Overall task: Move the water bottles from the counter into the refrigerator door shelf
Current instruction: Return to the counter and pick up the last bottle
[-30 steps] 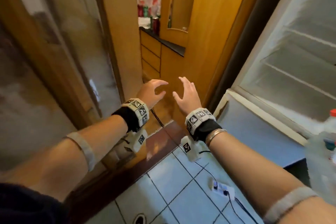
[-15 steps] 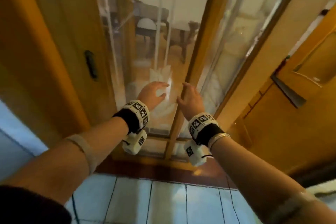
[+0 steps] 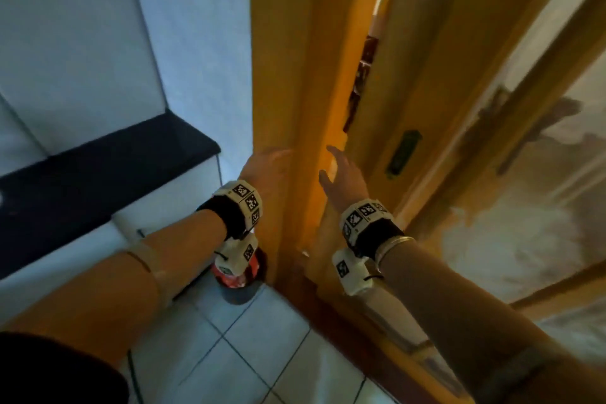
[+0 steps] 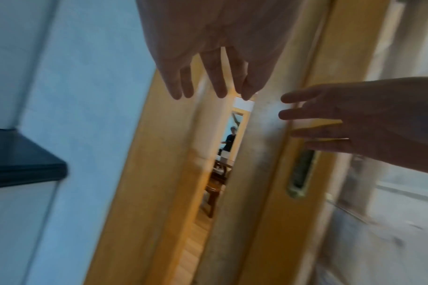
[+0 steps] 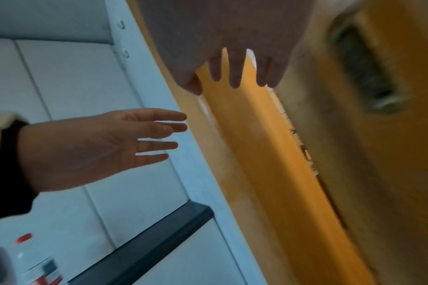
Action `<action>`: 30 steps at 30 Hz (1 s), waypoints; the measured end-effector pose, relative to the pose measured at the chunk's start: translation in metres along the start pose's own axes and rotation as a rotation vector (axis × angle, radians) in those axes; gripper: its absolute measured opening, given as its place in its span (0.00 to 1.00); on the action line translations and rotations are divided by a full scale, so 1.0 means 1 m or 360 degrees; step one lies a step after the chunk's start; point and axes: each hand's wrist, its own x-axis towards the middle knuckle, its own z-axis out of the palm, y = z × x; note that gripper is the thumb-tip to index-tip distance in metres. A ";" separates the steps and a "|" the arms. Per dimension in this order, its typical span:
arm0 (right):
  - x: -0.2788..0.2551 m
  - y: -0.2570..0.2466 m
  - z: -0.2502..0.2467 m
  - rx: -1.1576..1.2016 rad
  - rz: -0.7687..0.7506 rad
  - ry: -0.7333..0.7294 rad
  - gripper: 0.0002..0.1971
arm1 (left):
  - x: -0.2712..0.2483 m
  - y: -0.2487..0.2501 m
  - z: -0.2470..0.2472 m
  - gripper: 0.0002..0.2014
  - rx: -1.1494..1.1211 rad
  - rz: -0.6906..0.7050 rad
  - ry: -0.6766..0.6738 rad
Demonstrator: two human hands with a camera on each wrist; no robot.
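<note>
**Both hands empty before the door frame, one bottle low at the left**

Head view: the left hand point(image 3: 262, 170) and right hand point(image 3: 344, 180) reach forward side by side, apart from each other, in front of a yellow wooden door frame point(image 3: 295, 75). Neither holds anything. A dark counter point(image 3: 98, 174) runs along the white wall at the left. Below the left wrist, on the tiled floor point(image 3: 262, 354), stands a red-and-dark object, partly hidden; what it is cannot be told.

Left wrist view: the left hand's fingers point(image 4: 220, 77) hang straight and slightly spread. The right hand's fingers point(image 4: 305, 113) are straight too, near a recessed door handle point(image 4: 300, 173).

Right wrist view: a clear water bottle point(image 5: 37, 266) with a red cap shows at the bottom left corner, blurred, below the open-palmed left hand and well apart from both hands.
</note>
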 end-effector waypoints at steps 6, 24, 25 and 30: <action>0.050 -0.087 0.077 0.0133 -0.0261 -0.0206 0.28 | -0.016 -0.099 -0.075 0.19 -0.0047 -0.0278 0.0352; 0.159 -0.320 0.285 0.0267 -0.1081 -0.0752 0.27 | -0.067 -0.307 -0.245 0.19 0.0228 -0.1062 0.1007; 0.162 -0.331 0.294 0.0253 -0.1117 -0.0779 0.27 | -0.071 -0.315 -0.251 0.19 0.0222 -0.1113 0.1043; 0.165 -0.382 0.340 0.0208 -0.1219 -0.0920 0.28 | -0.092 -0.356 -0.275 0.19 0.0189 -0.1309 0.1201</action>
